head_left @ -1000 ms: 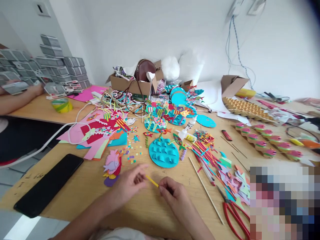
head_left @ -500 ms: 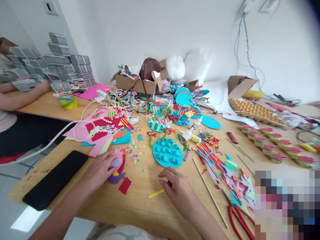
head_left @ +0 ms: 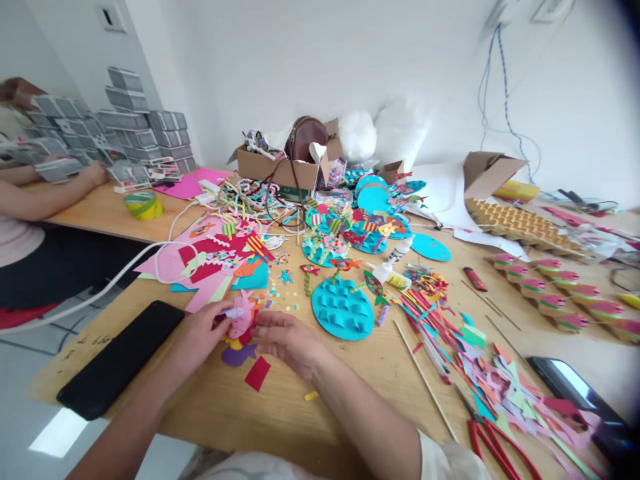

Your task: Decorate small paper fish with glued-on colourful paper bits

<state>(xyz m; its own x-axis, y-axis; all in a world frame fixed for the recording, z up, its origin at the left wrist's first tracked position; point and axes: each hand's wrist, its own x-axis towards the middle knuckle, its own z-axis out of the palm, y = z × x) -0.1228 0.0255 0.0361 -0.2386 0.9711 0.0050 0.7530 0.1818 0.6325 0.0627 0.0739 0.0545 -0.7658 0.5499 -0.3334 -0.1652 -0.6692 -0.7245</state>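
Low over the front of the table, my left hand (head_left: 207, 333) pinches a lilac paper cut-out (head_left: 232, 312) beside a pink paper fish (head_left: 242, 319). My right hand (head_left: 290, 343) is at the right side of that small pile, fingers stretched and slightly apart; whether they touch the paper I cannot tell. A purple paper fish (head_left: 237, 356) and a red paper piece (head_left: 258, 373) lie just below the hands. Part of a yellow paper strip (head_left: 311, 396) shows beneath my right forearm. To the right rests a round turquoise disc (head_left: 342, 310) with raised paper loops.
A black phone (head_left: 123, 357) lies at left. Glue bottles (head_left: 393, 275), paper strips (head_left: 425, 307), a wooden stick (head_left: 425, 380) and red-handled scissors (head_left: 500, 443) lie right. Behind stands a cardboard box (head_left: 280, 173). At far left, another person's arm (head_left: 55, 197) works near stacked grey boxes (head_left: 135, 137).
My right hand has moved left from above the yellow strip to the paper pile beside my left hand. More of the pink fish now shows. The view has shifted slightly.
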